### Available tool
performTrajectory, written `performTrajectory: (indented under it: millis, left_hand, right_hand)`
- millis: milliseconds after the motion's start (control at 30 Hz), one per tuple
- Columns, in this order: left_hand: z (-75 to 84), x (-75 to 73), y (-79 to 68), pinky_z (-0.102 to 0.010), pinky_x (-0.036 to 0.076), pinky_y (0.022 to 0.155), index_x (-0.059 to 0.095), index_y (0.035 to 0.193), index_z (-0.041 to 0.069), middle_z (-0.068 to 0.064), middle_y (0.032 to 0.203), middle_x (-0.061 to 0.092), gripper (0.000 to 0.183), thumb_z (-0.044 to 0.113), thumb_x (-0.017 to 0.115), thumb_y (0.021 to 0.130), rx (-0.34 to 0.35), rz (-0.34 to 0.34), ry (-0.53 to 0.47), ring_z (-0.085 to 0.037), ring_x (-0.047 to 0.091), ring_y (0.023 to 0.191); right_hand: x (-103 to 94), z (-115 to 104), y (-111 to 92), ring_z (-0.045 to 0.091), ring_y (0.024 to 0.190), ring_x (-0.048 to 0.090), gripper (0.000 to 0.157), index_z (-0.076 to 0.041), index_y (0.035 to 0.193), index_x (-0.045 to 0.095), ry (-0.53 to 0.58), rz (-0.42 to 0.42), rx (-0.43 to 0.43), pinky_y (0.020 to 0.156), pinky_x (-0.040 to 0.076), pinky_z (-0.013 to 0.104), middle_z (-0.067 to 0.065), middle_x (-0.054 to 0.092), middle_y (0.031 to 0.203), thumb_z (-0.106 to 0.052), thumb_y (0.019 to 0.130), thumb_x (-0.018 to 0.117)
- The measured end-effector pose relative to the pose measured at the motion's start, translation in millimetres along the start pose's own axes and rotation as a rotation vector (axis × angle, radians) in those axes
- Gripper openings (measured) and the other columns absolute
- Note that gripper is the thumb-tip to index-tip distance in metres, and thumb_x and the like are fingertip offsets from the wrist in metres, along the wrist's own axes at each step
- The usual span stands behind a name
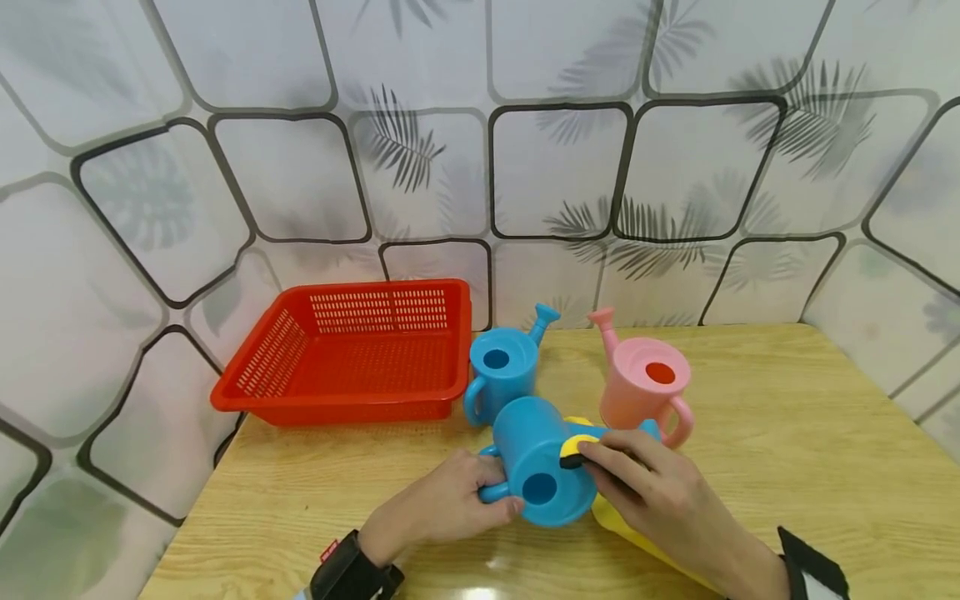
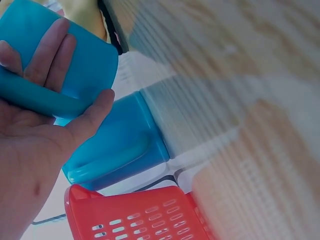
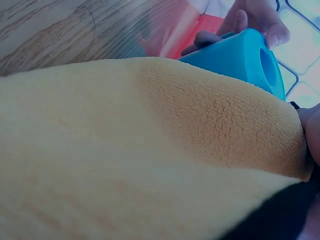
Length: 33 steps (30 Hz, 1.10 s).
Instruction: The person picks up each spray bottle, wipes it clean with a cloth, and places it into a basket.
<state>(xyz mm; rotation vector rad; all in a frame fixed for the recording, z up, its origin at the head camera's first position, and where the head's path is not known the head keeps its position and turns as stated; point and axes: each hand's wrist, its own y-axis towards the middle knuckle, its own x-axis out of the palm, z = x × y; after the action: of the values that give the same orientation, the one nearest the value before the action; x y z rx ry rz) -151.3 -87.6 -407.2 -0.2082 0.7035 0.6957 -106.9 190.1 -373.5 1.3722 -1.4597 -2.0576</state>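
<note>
My left hand [image 1: 450, 496] grips the handle of a blue watering can [image 1: 528, 429], its fingers through the loop. The can is tipped, with its top opening facing me and its spout toward the right. In the left wrist view, the handle [image 2: 45, 97] crosses the palm. My right hand [image 1: 675, 492] pinches a fuzzy yellow cloth [image 1: 618, 521] with dark edging against the can's top, near the spout. Much of the cloth hangs beneath that hand; it fills most of the right wrist view, where its nap [image 3: 215, 120] shows.
Behind the held can stands another blue watering can [image 1: 504, 387], upright. A pink watering can [image 1: 626, 396] stands to its right. At the left is a red perforated plastic basket [image 1: 337, 410]. All rest on a wood-grain table [image 1: 810, 467] backed by a patterned curtain [image 1: 558, 175].
</note>
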Motion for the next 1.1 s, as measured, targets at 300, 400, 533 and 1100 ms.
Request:
performTrajectory:
  millis: [300, 400, 533, 1100]
  left_hand:
    - [-1.1, -8.2, -3.3, -0.016, 0.032, 0.056, 0.054, 0.068, 0.017, 0.011, 0.063, 0.042, 0.035, 0.03, 0.063, 0.1, 0.033, 0.082, -0.051, 0.003, 0.043, 0.057]
    - [-0.6, -12.0, -3.6, -0.016, 0.033, 0.054, 0.052, 0.067, 0.016, 0.011, 0.062, 0.041, 0.037, 0.03, 0.062, 0.1, 0.065, 0.119, -0.034, 0.003, 0.042, 0.054]
    - [0.2, -13.6, -3.3, -0.016, 0.034, 0.053, 0.052, 0.068, 0.017, 0.013, 0.061, 0.041, 0.037, 0.032, 0.061, 0.1, 0.058, 0.124, -0.014, 0.004, 0.043, 0.053]
    - [-2.9, -6.1, -2.9, -0.015, 0.032, 0.054, 0.052, 0.063, 0.017, 0.013, 0.063, 0.043, 0.032, 0.023, 0.068, 0.09, 0.069, 0.134, -0.026, 0.004, 0.045, 0.058]
  right_hand:
    - [-3.1, -4, -6, 0.013, 0.08, 0.067, 0.041, -0.009, 0.11, 0.077, -0.006, -0.082, 0.05, 0.079, 0.057, 0.017, 0.0, 0.07, 0.096, -0.038, 0.108, 0.049]
    - [-2.7, -6, -8, 0.012, 0.078, 0.067, 0.042, -0.008, 0.11, 0.077, 0.007, -0.093, 0.057, 0.078, 0.057, 0.016, 0.0, 0.07, 0.096, -0.039, 0.108, 0.048]
    - [1.8, -6, -9, 0.013, 0.077, 0.066, 0.038, -0.008, 0.107, 0.077, 0.032, -0.06, -0.001, 0.074, 0.056, 0.017, 0.001, 0.069, 0.095, -0.035, 0.107, 0.051]
    - [-15.3, -8, -6, 0.006, 0.089, 0.057, 0.034, -0.012, 0.116, 0.074, 0.177, -0.226, -0.078, 0.081, 0.05, 0.01, -0.004, 0.065, 0.102, -0.032, 0.109, 0.047]
